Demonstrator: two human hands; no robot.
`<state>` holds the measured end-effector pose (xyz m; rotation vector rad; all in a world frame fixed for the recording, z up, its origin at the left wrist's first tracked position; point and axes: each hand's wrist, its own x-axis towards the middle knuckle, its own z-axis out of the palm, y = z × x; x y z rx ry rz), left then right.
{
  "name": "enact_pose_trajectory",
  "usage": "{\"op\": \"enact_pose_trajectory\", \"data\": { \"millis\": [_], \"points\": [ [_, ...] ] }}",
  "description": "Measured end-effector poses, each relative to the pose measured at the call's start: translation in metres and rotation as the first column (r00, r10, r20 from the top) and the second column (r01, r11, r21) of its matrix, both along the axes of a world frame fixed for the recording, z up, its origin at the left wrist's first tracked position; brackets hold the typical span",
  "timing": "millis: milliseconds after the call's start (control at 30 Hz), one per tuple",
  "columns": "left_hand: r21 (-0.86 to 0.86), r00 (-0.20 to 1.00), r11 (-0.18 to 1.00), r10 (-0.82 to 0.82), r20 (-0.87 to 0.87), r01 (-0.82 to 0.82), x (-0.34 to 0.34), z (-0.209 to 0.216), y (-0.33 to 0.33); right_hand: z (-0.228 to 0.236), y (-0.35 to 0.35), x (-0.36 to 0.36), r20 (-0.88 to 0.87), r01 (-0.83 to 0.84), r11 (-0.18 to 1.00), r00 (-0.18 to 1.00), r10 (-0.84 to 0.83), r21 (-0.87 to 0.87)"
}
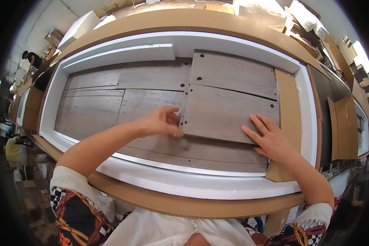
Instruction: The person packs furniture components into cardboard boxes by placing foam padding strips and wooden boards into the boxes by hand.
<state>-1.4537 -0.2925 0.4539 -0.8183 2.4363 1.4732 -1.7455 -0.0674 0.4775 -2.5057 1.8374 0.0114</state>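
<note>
A grey-brown wooden panel point(227, 112) with drilled holes lies on top of other boards, at the right of a foam-lined carton. My right hand point(271, 138) rests on its near right corner, with fingers spread over the surface and one digit by the near edge. Beside the panel's left edge is my left hand point(162, 122), its fingers curved and apart with nothing between them; the fingertips are slightly blurred. A second raised panel point(233, 71) sits right behind the first. Lower boards point(88, 112) fill the left part of the carton.
White foam walls point(201, 184) line the carton point(192, 205) all round. A foam strip point(123, 57) lies along the far side, and a cardboard piece point(289, 115) at the right end. Another opened carton point(343, 127) stands to the right. Two people are at the far left.
</note>
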Motion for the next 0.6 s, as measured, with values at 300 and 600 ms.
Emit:
{"op": "enact_pose_trajectory", "data": {
  "millis": [300,600],
  "points": [
    [0.523,0.749,0.613,0.659,0.076,-0.592,-0.047,-0.025,0.000,0.008,-0.006,-0.003,-0.045,0.052,0.993,0.998,-0.048,0.102],
    [0.548,0.754,0.651,0.655,-0.055,-0.525,-0.098,-0.030,-0.022,-0.017,-0.006,-0.013,-0.055,0.010,1.000,0.998,-0.010,0.003]
  ]
}}
